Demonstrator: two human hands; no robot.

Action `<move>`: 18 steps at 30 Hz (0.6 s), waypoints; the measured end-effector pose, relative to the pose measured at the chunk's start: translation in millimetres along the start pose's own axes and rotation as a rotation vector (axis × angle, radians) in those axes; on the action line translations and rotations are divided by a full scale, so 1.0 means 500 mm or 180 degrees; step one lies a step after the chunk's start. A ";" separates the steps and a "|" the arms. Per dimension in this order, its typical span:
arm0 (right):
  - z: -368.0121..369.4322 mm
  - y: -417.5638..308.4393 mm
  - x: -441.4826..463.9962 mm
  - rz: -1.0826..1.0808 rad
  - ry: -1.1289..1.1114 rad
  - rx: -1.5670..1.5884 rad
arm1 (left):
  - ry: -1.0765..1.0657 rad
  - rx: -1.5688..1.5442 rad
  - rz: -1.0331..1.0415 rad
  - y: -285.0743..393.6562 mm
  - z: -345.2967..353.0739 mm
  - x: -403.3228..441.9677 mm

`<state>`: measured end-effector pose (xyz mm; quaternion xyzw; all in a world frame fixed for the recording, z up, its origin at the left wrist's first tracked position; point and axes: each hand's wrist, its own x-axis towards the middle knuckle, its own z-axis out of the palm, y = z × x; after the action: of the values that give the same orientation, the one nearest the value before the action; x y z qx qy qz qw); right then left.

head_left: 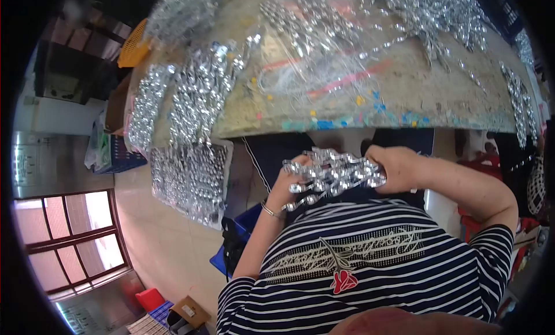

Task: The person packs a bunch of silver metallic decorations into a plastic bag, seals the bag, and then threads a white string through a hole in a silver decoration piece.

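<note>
On my feed, the bundle of silver bead strands (336, 176) is in front of the striped shirt (376, 260), between it and the near edge of the worktable (248, 118). My left hand (281, 187) is closed on one end and my right hand (399, 168) on the other; the two stand apart with the bundle spanning the gap. Some fingertips are hidden behind the beads, so I can't tell how hard either hand squeezes.

I judge each strand to be light and limp, the bundle a little heavier, and the glossy beads slippery enough for loose ones to slide out. The thin links between beads look like the fragile part, so I'd take hold around the gathered ends, with whole fingers rather than tips. More silver strands (202, 95) lie on the worktable's left side, likely quick to tangle
</note>
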<state>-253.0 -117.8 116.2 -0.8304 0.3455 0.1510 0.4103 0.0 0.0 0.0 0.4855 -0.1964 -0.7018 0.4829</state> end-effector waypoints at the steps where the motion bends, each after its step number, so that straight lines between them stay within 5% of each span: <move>1: -0.008 -0.006 -0.008 0.0082 -0.0035 0.0164 | -0.0121 -0.0119 0.0089 0.025 0.025 -0.010; 2: -0.014 -0.009 -0.015 0.0077 0.0038 0.0279 | -0.0159 -0.0265 0.0074 0.052 0.061 -0.031; 4: -0.003 0.025 0.011 0.0101 -0.0024 0.0701 | -0.0158 0.1011 0.0433 0.038 0.047 -0.011; 5: -0.012 0.026 0.009 0.0195 -0.0041 0.0816 | 0.0139 0.0040 -0.0080 0.044 0.066 -0.005; 8: -0.043 0.020 0.001 0.0221 0.0179 0.0935 | -0.0469 0.0700 -0.0061 0.067 0.082 0.000; 18: -0.144 -0.033 0.051 -0.0280 0.1591 0.3430 | -0.1594 0.0093 0.1601 0.219 0.208 0.117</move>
<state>-225.6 -178.7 156.9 -0.5291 0.4248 -0.2627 0.6860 -40.8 -121.1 99.8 0.2417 -0.4320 -0.6553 0.5705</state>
